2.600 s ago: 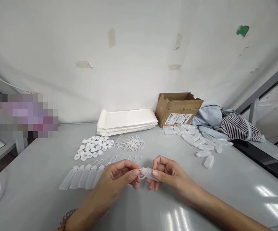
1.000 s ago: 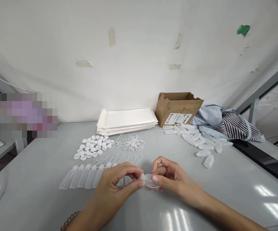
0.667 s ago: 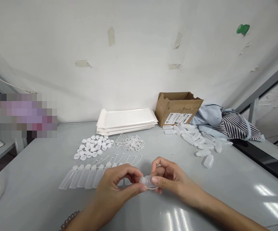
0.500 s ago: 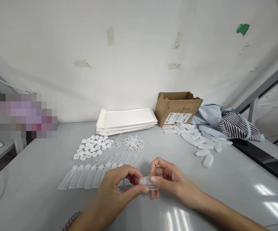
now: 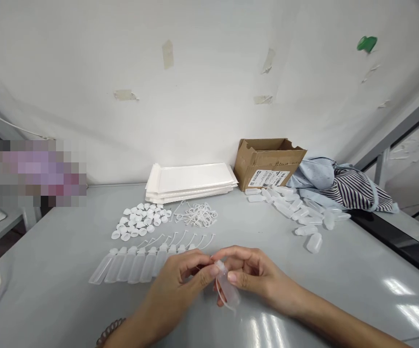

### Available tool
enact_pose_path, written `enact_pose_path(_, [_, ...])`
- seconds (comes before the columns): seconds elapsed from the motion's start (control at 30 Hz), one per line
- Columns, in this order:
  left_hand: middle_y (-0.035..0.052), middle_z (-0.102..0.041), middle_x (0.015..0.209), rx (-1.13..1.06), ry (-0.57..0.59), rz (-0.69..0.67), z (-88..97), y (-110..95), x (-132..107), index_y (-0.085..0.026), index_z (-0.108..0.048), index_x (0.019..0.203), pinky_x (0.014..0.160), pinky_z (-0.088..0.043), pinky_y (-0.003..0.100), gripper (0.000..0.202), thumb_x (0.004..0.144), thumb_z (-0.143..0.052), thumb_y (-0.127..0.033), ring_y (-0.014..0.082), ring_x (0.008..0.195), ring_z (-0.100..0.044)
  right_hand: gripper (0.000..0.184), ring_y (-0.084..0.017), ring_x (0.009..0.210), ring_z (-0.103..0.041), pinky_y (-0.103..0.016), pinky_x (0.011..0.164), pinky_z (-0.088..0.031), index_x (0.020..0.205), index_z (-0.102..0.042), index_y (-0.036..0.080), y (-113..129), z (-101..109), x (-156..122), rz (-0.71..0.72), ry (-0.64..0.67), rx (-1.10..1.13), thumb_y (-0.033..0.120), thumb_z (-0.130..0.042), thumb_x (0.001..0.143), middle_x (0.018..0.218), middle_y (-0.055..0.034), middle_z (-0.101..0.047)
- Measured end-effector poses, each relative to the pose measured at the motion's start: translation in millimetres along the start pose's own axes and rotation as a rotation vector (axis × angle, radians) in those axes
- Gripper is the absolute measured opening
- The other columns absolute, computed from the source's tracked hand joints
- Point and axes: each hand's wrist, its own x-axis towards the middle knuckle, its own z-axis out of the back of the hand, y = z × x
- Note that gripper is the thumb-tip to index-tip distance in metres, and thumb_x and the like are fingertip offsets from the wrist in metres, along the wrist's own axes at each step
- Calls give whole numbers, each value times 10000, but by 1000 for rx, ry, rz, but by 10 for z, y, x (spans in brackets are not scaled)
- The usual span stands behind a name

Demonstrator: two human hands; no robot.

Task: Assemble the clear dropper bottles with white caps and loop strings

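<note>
Fingers (image 5: 206, 275) of the left hand (image 5: 178, 285) are pinching a translucent bottle (image 5: 229, 290) at its neck (image 5: 220, 265) while the right hand (image 5: 263, 279) is gripping its body, over the worktop (image 5: 195, 321).
Its neck is pointing away from the person and slightly left; a thin strap (image 5: 225, 304) is curving along its left side. Since the earlier frame, the long axis is running mostly front-to-back instead of sideways.

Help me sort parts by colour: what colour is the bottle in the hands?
The bottle is translucent whitish, best seen in the head view.
</note>
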Motion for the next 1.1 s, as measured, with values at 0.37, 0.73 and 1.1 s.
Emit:
enact_pose_path(0.37, [82,-529,850,641,-245,-856,-140,43,-75,-126,-618,923,667,-485,301,294,797,-443,73,187,793,-486,287,-91,683,-602,-221,654,-427,1120,-622,199,8,51,8,49,-170,-11,306,-655,855,803,-15,-684])
enact_pose_path(0.73, [4,-663,783,-49,-248,-280,-18,-28,-44,-209,-622,807,684,-524,221,86,855,-571,-161,133,740,-634,227,-119,809,-626,-271,781,-471,1095,-611,223,70,-6,-15,98,-199,-279,293,-612,879,844,-4,-669])
enact_pose_path(1.1, [-33,-727,748,-330,-268,137,20,-158,-31,-236,-708,800,730,-545,249,78,767,-698,-306,156,749,-681,300,-172,809,-607,-340,767,-490,1142,-625,195,79,-34,-79,100,-207,-621,343,-559,890,889,-58,-674])
